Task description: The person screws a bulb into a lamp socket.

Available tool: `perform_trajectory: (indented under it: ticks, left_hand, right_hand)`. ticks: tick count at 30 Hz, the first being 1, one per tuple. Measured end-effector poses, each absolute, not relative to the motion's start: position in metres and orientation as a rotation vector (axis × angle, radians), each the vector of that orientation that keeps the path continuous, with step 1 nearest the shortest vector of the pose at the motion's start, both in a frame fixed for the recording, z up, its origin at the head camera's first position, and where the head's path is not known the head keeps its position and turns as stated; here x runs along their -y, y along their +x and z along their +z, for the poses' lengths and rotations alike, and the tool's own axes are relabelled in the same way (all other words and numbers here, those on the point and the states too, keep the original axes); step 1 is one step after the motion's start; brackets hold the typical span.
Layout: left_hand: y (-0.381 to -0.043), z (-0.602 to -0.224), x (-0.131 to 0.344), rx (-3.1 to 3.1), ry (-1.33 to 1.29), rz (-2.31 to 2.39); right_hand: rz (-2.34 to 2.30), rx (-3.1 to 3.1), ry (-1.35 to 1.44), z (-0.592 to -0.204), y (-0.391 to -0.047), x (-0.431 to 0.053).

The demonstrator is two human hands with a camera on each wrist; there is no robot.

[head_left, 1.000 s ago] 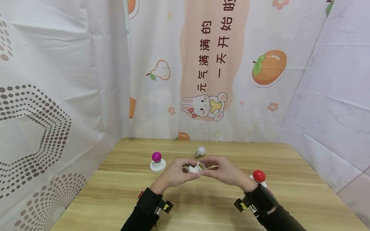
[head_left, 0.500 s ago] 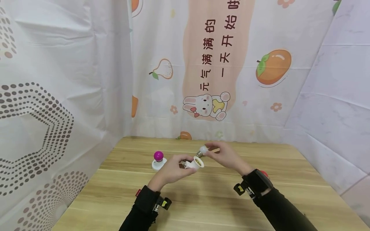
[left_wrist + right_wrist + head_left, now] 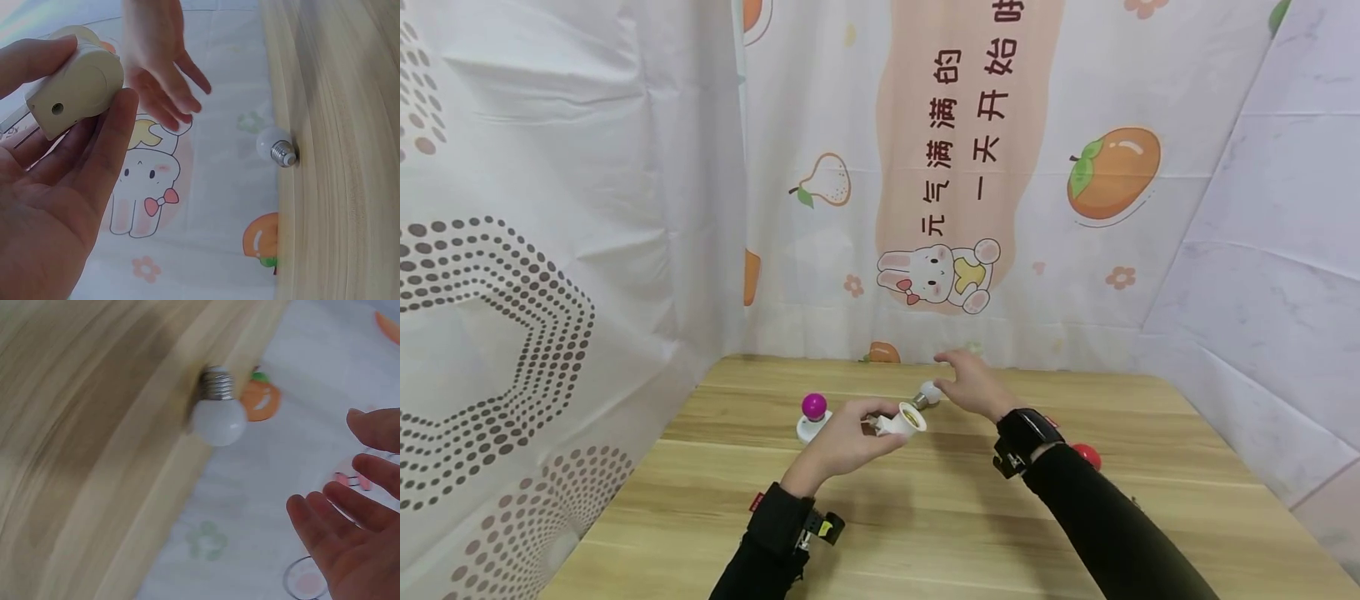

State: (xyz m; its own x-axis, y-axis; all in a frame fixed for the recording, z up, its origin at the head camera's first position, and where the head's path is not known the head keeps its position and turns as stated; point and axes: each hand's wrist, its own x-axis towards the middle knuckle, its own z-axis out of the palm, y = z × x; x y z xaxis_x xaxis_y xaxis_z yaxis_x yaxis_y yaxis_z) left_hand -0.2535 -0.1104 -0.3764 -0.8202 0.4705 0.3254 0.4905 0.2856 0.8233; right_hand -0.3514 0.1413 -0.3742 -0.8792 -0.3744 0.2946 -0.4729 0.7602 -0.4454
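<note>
A white lamp socket is gripped between the thumb and fingers of my left hand, its round mouth facing right. In the left wrist view the socket shows its pale body with a small dark hole. A white light bulb with a silver screw base lies on the table beyond the socket. My right hand hovers just to the right of that bulb, fingers apart and holding nothing. The right wrist view shows the bulb apart from the spread fingers.
A magenta bulb stands in a white round base left of my left hand. Partly hidden behind my right forearm is a red dome-shaped object. A printed curtain hangs along the back edge of the wooden table.
My right hand has left the socket and moved back and to the right, beside the white bulb. The left hand keeps its hold on the socket, whose mouth has turned more into view.
</note>
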Motion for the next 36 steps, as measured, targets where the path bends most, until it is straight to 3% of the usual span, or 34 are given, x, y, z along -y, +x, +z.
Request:
perform_trajectory:
  ticks: [12, 17, 36]
  left_hand:
    - [-0.255, -0.379, 0.110, 2.497, -0.941, -1.623]
    - [-0.256, -0.380, 0.109, 2.494, -0.951, -1.617]
    - [-0.254, -0.383, 0.107, 2.535, -0.917, -1.583]
  right_hand:
    - [0.673, 2.925, 0.607, -0.402, -0.377, -0.132]
    - [0.556, 2.911, 0.700, -0.415, -0.385, -0.129]
    - [0.366, 2.977, 0.792, -0.444, -0.381, -0.128]
